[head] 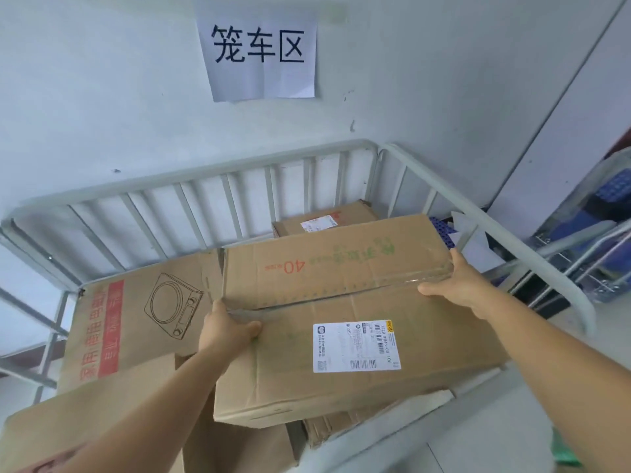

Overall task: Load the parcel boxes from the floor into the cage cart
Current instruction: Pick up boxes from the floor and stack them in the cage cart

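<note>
A large brown parcel box (341, 302) with a white shipping label and green print lies on top of other boxes inside the grey cage cart (191, 180). My left hand (227, 327) grips its left side at the taped seam. Over at the right end of the same seam, my right hand (457, 285) holds the box. The box sits tilted, its near end overhanging the boxes below.
A tall box with red print and a cooker drawing (136, 322) stands at the left in the cart. Another labelled box (324, 220) lies at the back. More cardboard (358, 421) is underneath. A paper sign (259, 52) hangs on the wall. A second cart (587, 233) stands right.
</note>
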`<state>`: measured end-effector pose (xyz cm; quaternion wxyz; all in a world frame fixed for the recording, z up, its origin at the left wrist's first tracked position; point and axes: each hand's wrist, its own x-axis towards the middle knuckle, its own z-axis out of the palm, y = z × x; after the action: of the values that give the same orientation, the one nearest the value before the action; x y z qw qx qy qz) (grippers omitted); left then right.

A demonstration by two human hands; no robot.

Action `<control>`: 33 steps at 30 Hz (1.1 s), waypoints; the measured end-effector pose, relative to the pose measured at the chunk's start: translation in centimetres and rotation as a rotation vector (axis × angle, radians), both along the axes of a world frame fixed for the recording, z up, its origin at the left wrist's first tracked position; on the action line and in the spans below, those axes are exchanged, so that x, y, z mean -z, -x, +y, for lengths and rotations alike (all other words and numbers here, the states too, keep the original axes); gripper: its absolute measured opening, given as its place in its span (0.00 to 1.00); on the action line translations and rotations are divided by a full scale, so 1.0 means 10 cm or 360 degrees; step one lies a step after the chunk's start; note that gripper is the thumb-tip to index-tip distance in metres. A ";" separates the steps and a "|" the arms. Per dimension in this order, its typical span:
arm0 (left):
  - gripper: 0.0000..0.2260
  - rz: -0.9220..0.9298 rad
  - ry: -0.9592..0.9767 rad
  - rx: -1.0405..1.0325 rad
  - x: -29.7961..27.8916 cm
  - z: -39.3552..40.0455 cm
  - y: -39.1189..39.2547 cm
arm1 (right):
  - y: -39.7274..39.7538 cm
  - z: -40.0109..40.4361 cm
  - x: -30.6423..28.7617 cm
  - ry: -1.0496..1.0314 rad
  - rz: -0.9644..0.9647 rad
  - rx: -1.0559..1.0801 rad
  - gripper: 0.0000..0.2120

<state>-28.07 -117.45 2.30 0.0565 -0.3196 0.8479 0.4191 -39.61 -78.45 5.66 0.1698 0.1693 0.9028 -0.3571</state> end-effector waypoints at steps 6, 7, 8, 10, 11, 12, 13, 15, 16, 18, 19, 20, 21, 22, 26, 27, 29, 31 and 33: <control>0.31 -0.0227 -0.0004 -0.0022 0.38 0.41 0.14 | 0.37 0.33 0.50 -0.0034 -0.0197 -0.0051 0.58; 0.31 -0.0262 -0.0003 -0.0038 0.43 0.49 0.17 | 0.44 0.39 0.57 -0.0030 -0.0239 -0.0060 0.59; 0.31 -0.0291 -0.0002 -0.0058 0.50 0.57 0.19 | 0.52 0.45 0.64 -0.0036 -0.0276 -0.0079 0.59; 0.31 -0.0346 -0.0013 -0.0091 0.59 0.72 0.23 | 0.63 0.54 0.76 -0.0050 -0.0334 -0.0112 0.58; 0.31 -0.0379 -0.0015 -0.0106 0.66 0.80 0.27 | 0.70 0.60 0.82 -0.0050 -0.0363 -0.0123 0.58; 0.30 -0.0413 -0.0011 -0.0118 0.72 0.89 0.31 | 0.76 0.65 0.88 -0.0062 -0.0387 -0.0136 0.58; 0.30 -0.0447 -0.0005 -0.0131 0.77 0.98 0.35 | 0.83 0.71 0.94 -0.0074 -0.0404 -0.0150 0.58; 0.31 -0.0501 0.0007 -0.0163 0.88 1.13 0.43 | 0.95 0.82 1.07 -0.0088 -0.0439 -0.0159 0.58; 0.31 -0.0527 0.0013 -0.0177 0.93 1.20 0.47 | 1.01 0.86 1.14 -0.0091 -0.0451 -0.0163 0.57; 0.32 -0.0574 0.0033 -0.0191 1.03 1.32 0.54 | 1.11 0.95 1.26 -0.0102 -0.0471 -0.0177 0.56; 0.32 -0.0594 0.0037 -0.0192 1.07 1.37 0.58 | 1.16 0.98 1.31 -0.0103 -0.0487 -0.0177 0.55; 0.32 -0.0609 0.0043 -0.0192 1.11 1.41 0.62 | 1.21 1.02 1.35 -0.0104 -0.0495 -0.0178 0.55; 0.32 -0.0619 0.0050 -0.0191 1.15 1.45 0.65 | 1.26 1.05 1.40 -0.0104 -0.0495 -0.0185 0.56; 0.33 -0.0632 0.0060 -0.0188 1.19 1.48 0.69 | 1.31 1.07 1.45 -0.0103 -0.0500 -0.0197 0.56; 0.34 -0.0691 0.0081 -0.0183 1.30 1.59 0.79 | 1.44 1.15 1.60 -0.0126 -0.0526 -0.0234 0.55; 0.35 -0.0704 0.0078 -0.0188 1.33 1.62 0.80 | 1.46 1.16 1.63 -0.0124 -0.0524 -0.0238 0.55; 0.36 -0.0713 0.0073 -0.0198 1.37 1.67 0.83 | 1.50 1.19 1.68 -0.0120 -0.0532 -0.0236 0.55; 0.37 -0.0722 0.0074 -0.0204 1.41 1.71 0.85 | 1.52 1.22 1.73 -0.0115 -0.0557 -0.0231 0.55; 0.38 -0.0726 0.0083 -0.0202 1.44 1.75 0.85 | 1.52 1.25 1.79 -0.0127 -0.0577 -0.0234 0.55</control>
<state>-36.59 -99.94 -12.13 0.2119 -0.4599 0.8021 0.3167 -54.82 -65.98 -12.26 0.3485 0.1710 0.8808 -0.2712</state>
